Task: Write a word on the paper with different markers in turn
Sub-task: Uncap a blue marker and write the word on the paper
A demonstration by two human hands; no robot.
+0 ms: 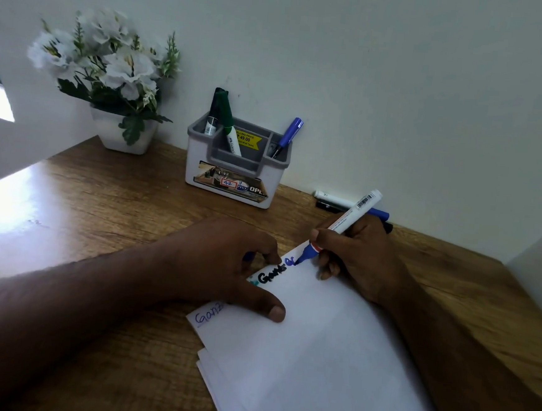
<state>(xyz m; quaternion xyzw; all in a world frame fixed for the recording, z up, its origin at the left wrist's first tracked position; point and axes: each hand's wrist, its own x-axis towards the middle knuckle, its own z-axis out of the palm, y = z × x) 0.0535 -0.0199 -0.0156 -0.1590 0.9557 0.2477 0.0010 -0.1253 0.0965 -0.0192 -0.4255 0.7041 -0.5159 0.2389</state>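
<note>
Blue ink trails from the marker (338, 233) held in the right hand's (356, 254) closed grip, its tip touching the white paper (316, 355) near the top edge, just after a black word. The left hand (222, 266) rests on the paper's upper left corner, thumb pressing flat, fingers curled over the edge around something blue. Beyond, on the wooden tabletop (115, 225), a grey-rimmed holder (233, 166) keeps more markers.

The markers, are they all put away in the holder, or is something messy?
Not all. Loose markers lie on the desk by the wall, outside the holder. The right hand grips a blue marker, writing on the paper. The left hand steadies the sheet. Nothing looks spilled or broken.
</note>
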